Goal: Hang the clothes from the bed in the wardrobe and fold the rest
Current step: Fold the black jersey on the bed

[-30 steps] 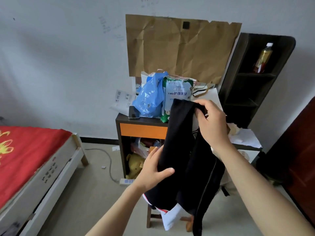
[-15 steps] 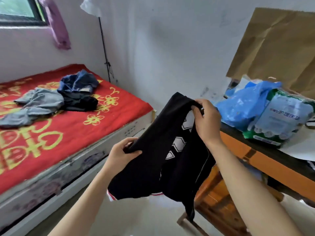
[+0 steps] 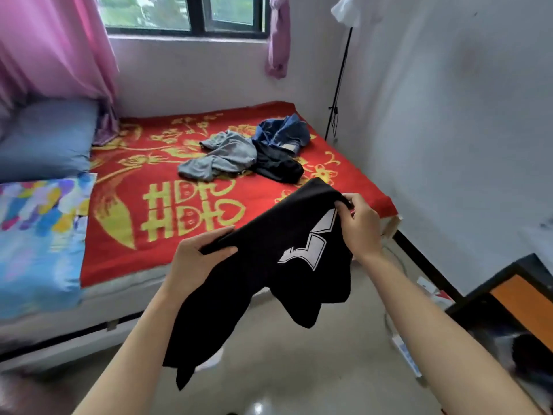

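A black garment (image 3: 269, 265) with white chevron marks hangs in the air between my two hands, in front of the bed. My left hand (image 3: 194, 262) grips its lower left edge. My right hand (image 3: 359, 226) pinches its upper right edge. The bed (image 3: 179, 211) has a red cover with yellow patterns. On its far part lie a grey garment (image 3: 224, 157), a blue denim garment (image 3: 281, 133) and a black garment (image 3: 278, 167), bunched together. No wardrobe is in view.
A blue pillow (image 3: 45, 139) and a colourful quilt (image 3: 39, 235) lie at the bed's left end. Pink curtains (image 3: 54, 46) hang by the window. A dark desk with an orange front (image 3: 520, 301) stands at the right. A power strip (image 3: 407, 357) lies on the floor.
The view has swung left from the desk to the bed. Both hands kept hold of the black garment, which is now stretched wider between them.
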Demonstrator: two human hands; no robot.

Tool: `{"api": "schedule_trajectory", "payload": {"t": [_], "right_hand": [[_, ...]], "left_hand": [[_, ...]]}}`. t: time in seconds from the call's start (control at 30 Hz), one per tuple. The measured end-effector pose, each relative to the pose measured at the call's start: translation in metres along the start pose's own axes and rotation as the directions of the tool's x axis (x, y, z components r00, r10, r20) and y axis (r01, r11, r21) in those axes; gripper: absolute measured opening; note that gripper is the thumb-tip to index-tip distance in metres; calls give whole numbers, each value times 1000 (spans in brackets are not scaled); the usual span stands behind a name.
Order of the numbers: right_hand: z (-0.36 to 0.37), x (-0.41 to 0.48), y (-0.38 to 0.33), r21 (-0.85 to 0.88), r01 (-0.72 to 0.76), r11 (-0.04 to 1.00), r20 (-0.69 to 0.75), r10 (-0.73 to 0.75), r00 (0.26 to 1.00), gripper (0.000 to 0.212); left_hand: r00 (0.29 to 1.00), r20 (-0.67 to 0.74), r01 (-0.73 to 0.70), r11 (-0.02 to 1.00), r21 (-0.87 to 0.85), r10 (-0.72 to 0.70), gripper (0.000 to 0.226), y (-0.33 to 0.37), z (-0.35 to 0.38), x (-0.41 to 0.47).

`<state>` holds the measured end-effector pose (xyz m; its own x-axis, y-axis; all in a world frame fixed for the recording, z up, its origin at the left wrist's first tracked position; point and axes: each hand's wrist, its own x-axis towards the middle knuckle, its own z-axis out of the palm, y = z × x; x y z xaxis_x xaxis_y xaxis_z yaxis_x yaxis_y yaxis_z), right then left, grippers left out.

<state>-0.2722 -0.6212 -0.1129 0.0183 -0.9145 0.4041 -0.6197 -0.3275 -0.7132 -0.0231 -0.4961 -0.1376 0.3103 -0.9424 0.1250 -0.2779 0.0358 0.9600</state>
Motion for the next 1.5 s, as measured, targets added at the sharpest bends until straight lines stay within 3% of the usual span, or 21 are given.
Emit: {"api": "schedule_trajectory", "payload": {"t": [0.1, 0.2, 0.33, 0.43, 0.53, 0.63, 0.73, 0.8, 0.9, 0.97, 1.03, 1.1, 1.2, 1.23, 1.27, 1.33, 1.4, 1.5], "right_hand": [[47, 19, -16, 2, -51, 999, 104, 50, 993, 21], [95, 25, -27, -102, -129, 986, 313, 155, 937, 23], [156, -10, -49, -177, -12, 984, 600, 118, 791, 53], [195, -51, -78, 18, 25, 1000, 769, -30, 639, 57], [222, -79, -106, 148, -202, 968, 857, -24, 515, 56], [249, -72, -124, 156, -482, 862, 907, 68, 416, 41], [270, -31, -131, 213, -588, 780, 894, 86, 439, 23], [281, 5, -135, 285, -578, 764, 851, 76, 520, 13], [301, 74, -156, 421, -464, 779, 741, -1, 671, 12], [313, 121, -180, 513, -298, 805, 651, -139, 746, 11], [331, 165, -207, 571, -108, 814, 565, -294, 771, 6], [349, 196, -233, 581, 85, 809, 498, -436, 749, 3], [372, 222, -263, 572, 285, 769, 509, -605, 612, 18], [378, 226, -270, 570, 332, 752, 539, -647, 540, 20], [385, 229, -277, 568, 377, 732, 567, -680, 464, 22], [400, 234, -287, 583, 403, 705, 613, -708, 352, 23], [413, 233, -294, 620, 319, 716, 635, -698, 331, 22], [436, 229, -303, 657, 220, 721, 629, -685, 368, 18]], "left_hand": [[996, -85, 5, 999, -39, -8, 34, -2, -30, 20], [980, -197, -18, 1000, 5, 19, 27, -1, -50, 39], [926, -372, 10, 979, 202, 68, 22, -2, -72, 63], [860, -505, 94, 950, 298, 73, 20, 1, -85, 85], [787, -615, 154, 946, 286, 57, 26, 2, -99, 104], [723, -690, 218, 934, 282, 39, 31, -3, -121, 125], [673, -739, 263, 923, 282, 34, 31, -10, -151, 149], [641, -767, 315, 909, 271, 7, 31, -17, -171, 164], [591, -806, 390, 884, 259, -24, 31, -32, -202, 187], [576, -816, 446, 856, 262, -51, 29, -39, -219, 203], [591, -803, 522, 798, 301, -83, 21, -46, -235, 220], [611, -783, 606, 706, 367, -117, 18, -52, -248, 234], [599, -798, 689, 548, 474, -63, 28, -60, -262, 248], [612, -790, 648, 586, 486, -22, 36, -62, -265, 253], [657, -754, 554, 690, 466, -19, 50, -63, -268, 258], [821, -563, 310, 902, 299, -96, 88, -60, -274, 270], [931, -337, 214, 958, 192, -141, 107, -61, -278, 282], [956, -225, 224, 965, 138, -190, 95, -71, -291, 303]]}}
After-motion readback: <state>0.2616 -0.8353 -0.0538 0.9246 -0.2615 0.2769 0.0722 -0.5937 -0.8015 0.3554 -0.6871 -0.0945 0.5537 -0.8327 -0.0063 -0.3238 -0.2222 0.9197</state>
